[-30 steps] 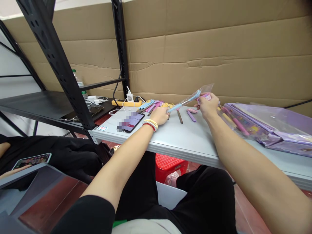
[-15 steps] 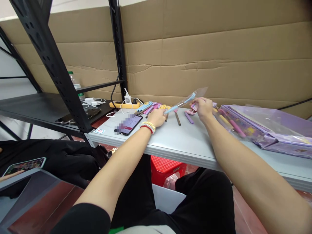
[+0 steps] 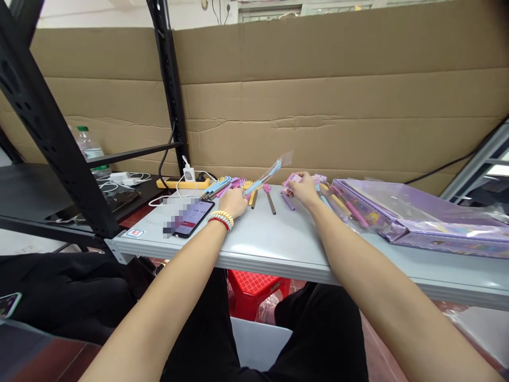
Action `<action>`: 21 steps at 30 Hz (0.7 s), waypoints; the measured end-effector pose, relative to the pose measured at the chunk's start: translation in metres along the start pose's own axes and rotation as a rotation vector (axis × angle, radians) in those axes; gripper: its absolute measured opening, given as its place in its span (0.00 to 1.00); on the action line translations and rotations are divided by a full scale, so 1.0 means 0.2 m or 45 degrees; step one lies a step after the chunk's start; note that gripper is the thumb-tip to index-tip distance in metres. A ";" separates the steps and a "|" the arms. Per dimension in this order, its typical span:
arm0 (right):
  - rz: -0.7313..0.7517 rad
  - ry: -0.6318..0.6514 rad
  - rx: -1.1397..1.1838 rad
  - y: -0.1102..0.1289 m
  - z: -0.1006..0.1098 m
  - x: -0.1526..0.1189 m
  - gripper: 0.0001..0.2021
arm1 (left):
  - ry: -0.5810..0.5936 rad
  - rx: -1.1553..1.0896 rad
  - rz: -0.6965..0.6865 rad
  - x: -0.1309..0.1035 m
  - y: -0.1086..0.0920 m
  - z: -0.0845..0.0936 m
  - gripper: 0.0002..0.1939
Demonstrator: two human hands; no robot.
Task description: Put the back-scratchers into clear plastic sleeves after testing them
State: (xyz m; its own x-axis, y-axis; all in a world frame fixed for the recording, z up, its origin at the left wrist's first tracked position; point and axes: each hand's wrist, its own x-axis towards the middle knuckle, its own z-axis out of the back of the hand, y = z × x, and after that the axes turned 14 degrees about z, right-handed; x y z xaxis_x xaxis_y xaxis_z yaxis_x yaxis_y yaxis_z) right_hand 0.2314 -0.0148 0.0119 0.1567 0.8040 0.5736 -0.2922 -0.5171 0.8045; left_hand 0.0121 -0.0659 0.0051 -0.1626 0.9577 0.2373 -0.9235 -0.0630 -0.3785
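My left hand (image 3: pixel 234 203) is closed around the lower end of a light-blue back scratcher (image 3: pixel 254 187) in a clear plastic sleeve, which slants up to the right. Beside that hand lies a row of back scratchers (image 3: pixel 218 184) with blue, pink and yellow claw heads. A single pink-headed back scratcher (image 3: pixel 270 200) with a brown shaft rests between my hands. My right hand (image 3: pixel 304 189) pinches pink printed paper pieces (image 3: pixel 292 179) low over the table; its fingertips are partly hidden. Just below them is a short purple tube (image 3: pixel 288 201).
Bagged coloured sticks (image 3: pixel 345 207) and a large purple plastic-wrapped case (image 3: pixel 421 212) lie at the right. A phone (image 3: pixel 193 218) and a yellow power strip (image 3: pixel 183 183) are on the left. A black rack post (image 3: pixel 167 79) rises behind; cardboard (image 3: pixel 298 95) lines the back.
The view has swung up and to the right, so everything sits farther left. My left hand still holds the sleeved back scratcher; my right hand stays at the pink paper pieces.
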 end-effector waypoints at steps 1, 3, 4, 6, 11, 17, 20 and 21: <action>0.009 0.057 -0.008 0.00 0.00 0.00 0.15 | 0.012 -0.001 0.000 0.00 0.00 0.00 0.16; 0.017 0.222 0.004 0.02 0.00 -0.01 0.10 | 0.033 0.001 -0.002 0.00 0.00 0.00 0.16; 0.011 0.311 0.020 0.02 0.00 -0.02 0.08 | 0.042 0.004 -0.005 0.00 0.00 0.01 0.17; -0.016 0.439 0.053 0.04 -0.01 -0.03 0.03 | 0.055 0.009 -0.004 0.00 0.00 0.01 0.17; -0.129 0.496 0.041 0.06 -0.01 -0.04 0.10 | 0.087 0.007 0.029 0.00 -0.01 0.01 0.17; -0.060 0.501 0.008 0.04 0.00 -0.04 0.07 | 0.092 0.038 0.020 0.00 -0.01 0.00 0.20; -0.079 0.382 -0.008 0.03 0.00 -0.03 0.09 | 0.099 0.042 0.013 0.00 -0.01 0.00 0.20; -0.088 0.334 -0.018 0.03 0.00 -0.02 0.09 | 0.100 0.039 0.010 0.00 -0.01 0.00 0.19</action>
State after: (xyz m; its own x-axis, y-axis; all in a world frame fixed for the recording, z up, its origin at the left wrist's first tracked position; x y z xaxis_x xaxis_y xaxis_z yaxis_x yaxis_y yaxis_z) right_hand 0.2290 -0.0212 0.0135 -0.0730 0.8867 0.4565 -0.3028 -0.4558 0.8370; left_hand 0.0145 -0.0652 0.0064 -0.1429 0.9762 0.1631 -0.9328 -0.0777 -0.3520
